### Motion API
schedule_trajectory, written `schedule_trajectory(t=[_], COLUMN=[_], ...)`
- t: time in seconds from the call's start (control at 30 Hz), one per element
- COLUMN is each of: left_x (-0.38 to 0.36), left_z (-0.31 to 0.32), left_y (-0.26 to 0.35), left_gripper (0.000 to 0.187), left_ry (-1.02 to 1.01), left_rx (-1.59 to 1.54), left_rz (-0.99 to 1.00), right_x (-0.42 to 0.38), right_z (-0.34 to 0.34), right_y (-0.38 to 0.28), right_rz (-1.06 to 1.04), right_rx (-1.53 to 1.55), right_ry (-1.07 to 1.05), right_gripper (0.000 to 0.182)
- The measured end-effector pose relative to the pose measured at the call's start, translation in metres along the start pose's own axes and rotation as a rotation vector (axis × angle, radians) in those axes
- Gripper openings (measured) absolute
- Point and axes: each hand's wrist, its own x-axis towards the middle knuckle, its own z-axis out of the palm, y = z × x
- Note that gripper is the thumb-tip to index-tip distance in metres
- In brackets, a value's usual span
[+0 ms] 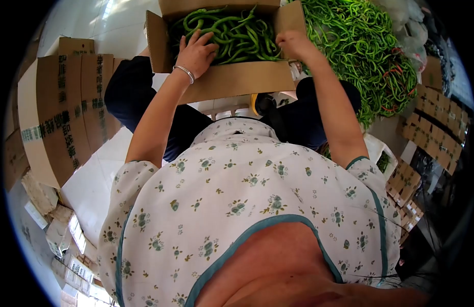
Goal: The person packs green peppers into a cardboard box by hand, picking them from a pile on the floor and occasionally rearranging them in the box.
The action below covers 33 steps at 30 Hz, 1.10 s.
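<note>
A cardboard box (pixel 226 82) with raised flaps stands in front of me, holding long green chili peppers (pixel 242 36). My left hand (pixel 197 53), a bracelet at its wrist, rests on the peppers at the box's left side with its fingers spread. At the right flap (pixel 290 18) of the box is my right hand (pixel 297 45), its fingers curled in by the edge of the peppers. Whatever may be between those fingers is hidden.
A large heap of green peppers (pixel 354 56), with some red ones, spreads on the floor to the right. Cardboard cartons (pixel 68 102) stand at the left, and more boxes (pixel 434 125) lie at the far right. A plastic bag (pixel 413 30) is behind the heap.
</note>
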Motion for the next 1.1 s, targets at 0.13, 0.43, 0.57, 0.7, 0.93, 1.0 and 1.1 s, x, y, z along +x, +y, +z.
schedule_trajectory(t=[0.13,0.43,0.57,0.7,0.93,1.0,1.1], left_x=[-0.021,-0.051,-0.050,-0.058,-0.058,-0.060,-0.047], left_z=[0.006,0.043,0.040,0.051,0.042,0.040,0.043], left_y=[0.012,0.018,0.021,0.017,0.017,0.021,0.018], left_gripper=[0.027,0.033,0.037,0.035,0.034,0.034,0.037], left_ry=[-0.070,-0.036,-0.032,0.050,-0.010,-0.055,0.024], left_rx=[-0.016,-0.182,-0.121,-0.181,-0.211,-0.255,-0.229], left_rz=[-0.083,-0.122,-0.077,-0.088,-0.102,-0.128,-0.079], right_x=[0.007,0.003,0.028,0.047,0.040,0.021,-0.007], right_z=[0.016,0.000,0.059,0.070,0.082,0.076,0.058], right_y=[-0.047,-0.098,-0.119,-0.123,-0.062,-0.064,-0.085], right_rz=[0.367,0.447,0.381,0.443,0.351,0.167,0.061], right_rx=[-0.209,-0.220,-0.138,0.044,0.594,0.530,0.282], right_ry=[-0.305,0.012,0.057,0.056,-0.206,-0.156,0.133], right_gripper=[0.021,0.016,0.014,0.018,0.030,0.035,0.041])
